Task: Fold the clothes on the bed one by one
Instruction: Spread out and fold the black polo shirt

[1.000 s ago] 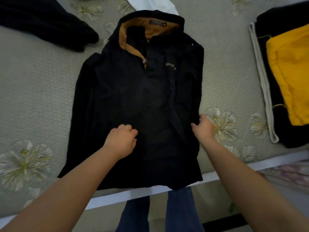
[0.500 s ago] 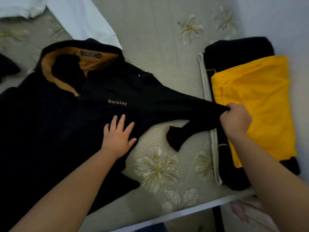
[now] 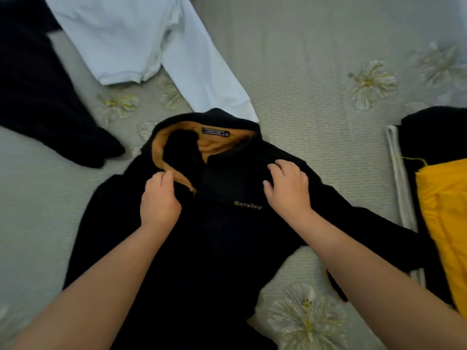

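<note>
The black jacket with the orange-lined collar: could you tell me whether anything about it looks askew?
Yes. The black jacket with the orange-lined collar lies tilted on the bed, and its sleeve stretches sideways onto the folded yellow garment. The collar lining is turned outward.

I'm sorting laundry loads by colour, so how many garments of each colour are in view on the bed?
Black: 3, the jacket under both hands, a black garment at far left, and a folded black piece at right.
White: 1, the white shirt.
Yellow: 1, the folded yellow garment.
Pale grey: 1, a folded strip under the right pile.
Total: 6
</note>
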`<move>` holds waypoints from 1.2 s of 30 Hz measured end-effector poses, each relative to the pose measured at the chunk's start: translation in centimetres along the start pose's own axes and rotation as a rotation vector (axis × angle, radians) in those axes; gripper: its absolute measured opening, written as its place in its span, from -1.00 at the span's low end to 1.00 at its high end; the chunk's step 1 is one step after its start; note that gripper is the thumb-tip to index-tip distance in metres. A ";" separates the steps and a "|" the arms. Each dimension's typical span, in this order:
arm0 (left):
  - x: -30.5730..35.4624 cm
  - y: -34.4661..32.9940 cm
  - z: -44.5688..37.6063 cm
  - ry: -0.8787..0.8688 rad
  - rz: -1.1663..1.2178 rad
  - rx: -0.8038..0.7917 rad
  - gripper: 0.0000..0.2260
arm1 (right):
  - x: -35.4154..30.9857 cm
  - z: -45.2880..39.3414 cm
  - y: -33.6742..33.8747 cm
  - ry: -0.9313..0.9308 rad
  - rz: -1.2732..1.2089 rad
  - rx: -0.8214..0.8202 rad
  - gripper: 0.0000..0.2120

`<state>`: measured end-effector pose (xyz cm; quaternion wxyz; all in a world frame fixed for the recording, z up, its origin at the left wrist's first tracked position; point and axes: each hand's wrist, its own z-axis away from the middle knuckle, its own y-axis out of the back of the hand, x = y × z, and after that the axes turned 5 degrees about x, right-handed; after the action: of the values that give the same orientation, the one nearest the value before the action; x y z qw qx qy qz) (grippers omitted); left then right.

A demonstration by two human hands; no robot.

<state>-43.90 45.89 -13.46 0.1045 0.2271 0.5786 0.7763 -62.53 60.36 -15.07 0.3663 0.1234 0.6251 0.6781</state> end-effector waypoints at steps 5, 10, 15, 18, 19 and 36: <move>-4.3 0.7 -5.4 0.042 -0.074 -0.046 -0.49 | -2.1 -5.5 -1.3 -0.181 0.084 -0.014 -0.53; -4.2 -0.2 -10.0 0.084 0.024 -0.099 -0.44 | -1.6 -7.9 -0.6 -0.161 0.004 -0.027 -0.77; -3.0 -0.2 -11.7 0.028 0.300 -0.057 -0.83 | -0.7 -7.4 1.6 -0.109 -0.290 0.084 -0.82; -2.0 1.6 -11.9 0.046 0.523 0.111 -0.90 | -0.3 -7.1 3.9 -0.134 -0.406 0.310 -0.88; -1.5 2.4 -12.2 0.014 0.554 0.169 -0.91 | -0.1 -7.1 4.7 -0.148 -0.430 0.385 -0.88; 3.9 -4.0 -4.6 -0.440 -0.046 -0.053 -0.43 | 1.8 -4.9 -0.5 -0.330 0.150 0.137 -0.46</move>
<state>-49.86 44.84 -17.37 0.2517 0.3751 0.5264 0.7203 -66.64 57.81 -17.01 0.4031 0.3036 0.5904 0.6299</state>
